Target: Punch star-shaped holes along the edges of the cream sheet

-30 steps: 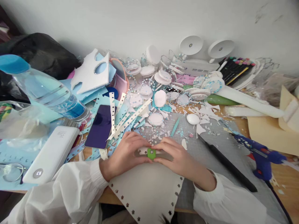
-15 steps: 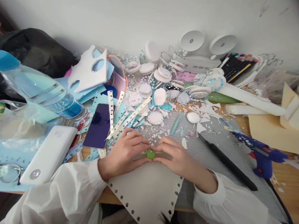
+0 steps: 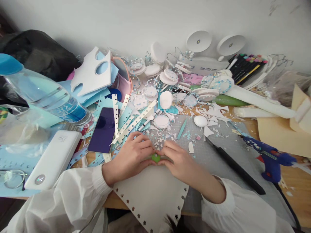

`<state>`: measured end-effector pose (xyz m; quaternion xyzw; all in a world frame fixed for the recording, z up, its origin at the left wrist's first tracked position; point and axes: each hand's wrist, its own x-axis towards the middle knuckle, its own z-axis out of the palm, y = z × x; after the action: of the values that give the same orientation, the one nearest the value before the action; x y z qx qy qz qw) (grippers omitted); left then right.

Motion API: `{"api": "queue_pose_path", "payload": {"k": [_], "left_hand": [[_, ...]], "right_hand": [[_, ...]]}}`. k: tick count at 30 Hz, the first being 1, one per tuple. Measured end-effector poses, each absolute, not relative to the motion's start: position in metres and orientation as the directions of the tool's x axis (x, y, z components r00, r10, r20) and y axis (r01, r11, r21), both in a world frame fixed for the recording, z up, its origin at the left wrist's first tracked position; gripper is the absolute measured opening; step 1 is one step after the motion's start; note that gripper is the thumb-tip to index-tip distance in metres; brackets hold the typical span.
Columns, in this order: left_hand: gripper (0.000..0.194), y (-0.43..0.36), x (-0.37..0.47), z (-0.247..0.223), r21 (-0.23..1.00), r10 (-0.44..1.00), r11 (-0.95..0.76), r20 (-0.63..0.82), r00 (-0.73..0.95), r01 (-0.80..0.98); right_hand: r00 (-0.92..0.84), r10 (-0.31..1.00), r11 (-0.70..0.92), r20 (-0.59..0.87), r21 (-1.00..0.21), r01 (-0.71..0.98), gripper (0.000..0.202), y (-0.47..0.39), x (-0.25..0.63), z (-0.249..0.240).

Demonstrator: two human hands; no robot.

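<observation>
A small green craft punch (image 3: 155, 158) sits at the far edge of a sheet of white paper (image 3: 153, 194). My left hand (image 3: 131, 155) grips the punch from the left and my right hand (image 3: 181, 160) from the right, fingers above and thumbs below. Flower-shaped holes run along both lower sides of the sheet, which hangs past the table's front edge. Its far edge is partly hidden by my fingers.
A phone (image 3: 103, 131), a power bank (image 3: 53, 160) and a water bottle (image 3: 51, 90) stand or lie to the left. On the right are a black-handled cutter (image 3: 239, 170) and a blue glue gun (image 3: 269, 155). Paper scraps and white discs (image 3: 161, 122) cover the back.
My fingers and thumbs have drawn closer together around the green punch, and less of its green body shows. The view has shifted slightly.
</observation>
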<state>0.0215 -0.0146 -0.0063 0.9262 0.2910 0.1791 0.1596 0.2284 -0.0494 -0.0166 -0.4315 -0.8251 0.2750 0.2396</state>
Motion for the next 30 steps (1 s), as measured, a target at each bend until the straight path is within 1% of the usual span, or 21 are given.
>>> {"api": "queue_pose_path", "payload": {"k": [3, 6, 8, 10, 11, 12, 13, 15, 16, 17, 19, 21, 22, 26, 28, 30], "left_hand": [[0.017, -0.015, 0.021, -0.006, 0.394, 0.594, -0.78, 0.22, 0.774, 0.487], [0.017, -0.015, 0.02, -0.005, 0.398, 0.602, -0.773, 0.217, 0.768, 0.494], [0.017, -0.015, 0.02, -0.004, 0.397, 0.604, -0.774, 0.229, 0.764, 0.493], [0.017, -0.015, 0.02, -0.002, 0.393, 0.601, -0.778, 0.234, 0.765, 0.491], [0.017, -0.015, 0.02, -0.001, 0.389, 0.599, -0.779, 0.232, 0.766, 0.492], [0.016, -0.015, 0.02, -0.001, 0.385, 0.598, -0.78, 0.227, 0.768, 0.493], [0.016, -0.015, 0.02, 0.0, 0.381, 0.598, -0.781, 0.223, 0.77, 0.496], [0.017, -0.015, 0.021, 0.002, 0.368, 0.598, -0.783, 0.222, 0.77, 0.501], [0.017, -0.015, 0.021, 0.002, 0.362, 0.597, -0.784, 0.222, 0.771, 0.504], [0.017, -0.015, 0.021, 0.003, 0.356, 0.597, -0.786, 0.22, 0.772, 0.506], [0.017, -0.014, 0.021, 0.004, 0.349, 0.593, -0.788, 0.211, 0.777, 0.506], [0.017, -0.014, 0.021, 0.005, 0.35, 0.589, -0.79, 0.203, 0.782, 0.504], [0.017, -0.013, 0.022, 0.006, 0.352, 0.588, -0.79, 0.2, 0.784, 0.503], [0.016, -0.011, 0.023, 0.008, 0.368, 0.588, -0.785, 0.189, 0.786, 0.499], [0.016, -0.01, 0.024, 0.01, 0.37, 0.587, -0.784, 0.179, 0.79, 0.499], [0.017, -0.009, 0.025, 0.011, 0.368, 0.585, -0.784, 0.166, 0.794, 0.5]], "right_hand": [[-0.507, 0.847, 0.47, 0.16, -0.672, 0.573, 0.013, -0.052, 0.227, -0.017], [-0.517, 0.844, 0.449, 0.141, -0.714, 0.538, 0.009, -0.05, 0.233, -0.014], [-0.551, 0.825, 0.451, 0.126, -0.735, 0.507, 0.014, -0.045, 0.244, -0.01], [-0.554, 0.82, 0.479, 0.142, -0.7, 0.53, 0.023, -0.036, 0.259, -0.006], [-0.537, 0.827, 0.502, 0.164, -0.644, 0.577, 0.03, -0.03, 0.267, -0.005], [-0.52, 0.833, 0.527, 0.189, -0.557, 0.641, 0.036, -0.023, 0.275, -0.004], [-0.514, 0.834, 0.545, 0.201, -0.446, 0.71, 0.04, -0.017, 0.281, -0.004], [-0.532, 0.829, 0.558, 0.171, -0.218, 0.8, 0.041, -0.006, 0.29, -0.005], [-0.546, 0.827, 0.561, 0.134, -0.125, 0.819, 0.039, -0.001, 0.292, -0.005], [-0.558, 0.824, 0.564, 0.097, -0.054, 0.824, 0.036, 0.002, 0.293, -0.004], [-0.575, 0.816, 0.575, 0.058, 0.028, 0.818, 0.031, 0.007, 0.292, -0.002], [-0.586, 0.807, 0.584, 0.081, 0.046, 0.811, 0.029, 0.007, 0.29, 0.003], [-0.585, 0.803, 0.586, 0.115, 0.033, 0.81, 0.028, 0.006, 0.29, 0.005], [-0.536, 0.799, 0.575, 0.273, -0.087, 0.814, 0.023, 0.0, 0.292, 0.007], [-0.513, 0.813, 0.558, 0.277, -0.118, 0.821, 0.021, -0.002, 0.293, 0.002], [-0.507, 0.831, 0.54, 0.23, -0.11, 0.835, 0.022, -0.002, 0.295, -0.005]]}}
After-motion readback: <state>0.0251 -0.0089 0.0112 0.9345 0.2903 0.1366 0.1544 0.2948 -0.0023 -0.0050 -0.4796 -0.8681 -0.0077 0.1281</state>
